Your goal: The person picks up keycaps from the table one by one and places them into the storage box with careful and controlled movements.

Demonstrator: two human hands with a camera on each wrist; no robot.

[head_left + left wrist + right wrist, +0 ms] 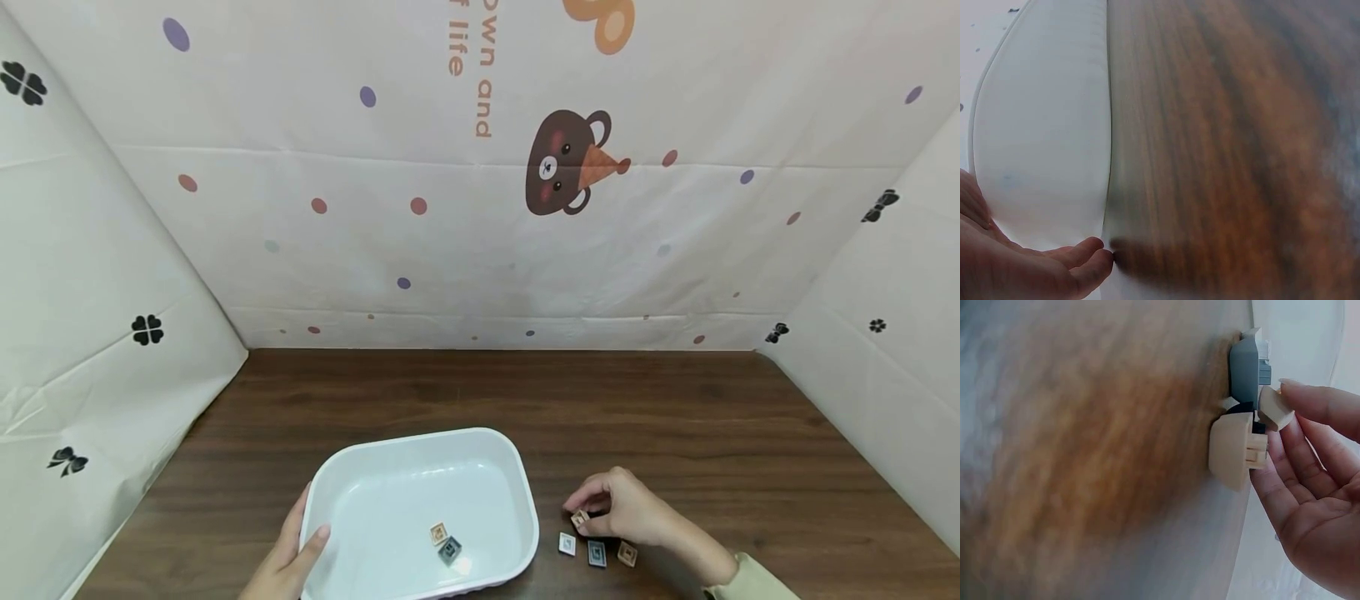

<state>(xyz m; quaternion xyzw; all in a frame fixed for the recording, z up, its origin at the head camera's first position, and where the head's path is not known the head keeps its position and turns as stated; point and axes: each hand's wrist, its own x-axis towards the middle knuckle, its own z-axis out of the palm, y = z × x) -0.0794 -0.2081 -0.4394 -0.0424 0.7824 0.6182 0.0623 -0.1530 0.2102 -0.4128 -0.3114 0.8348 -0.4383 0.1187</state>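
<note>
A white plastic tray (pixel 408 498) stands on the table, with a beige keycap (pixel 438 534) and a dark grey keycap (pixel 450 550) lying inside. My left hand (pixel 283 557) grips the tray's left wall, thumb over the rim; in the left wrist view its fingers (pixel 1088 270) press the outer side. Right of the tray, my right hand (pixel 626 510) pinches a beige keycap (pixel 1275 409) between thumb and fingers. Just below that hand lie a white keycap (pixel 567 544), a grey-blue keycap (pixel 596 554) and a tan keycap (pixel 627 553), hollow undersides up.
Dark brown wooden table (pixel 675 408) surface runs behind and to the right of the tray. A pale printed cloth (pixel 480 250) hangs as a back wall, with cloth sides at left and right.
</note>
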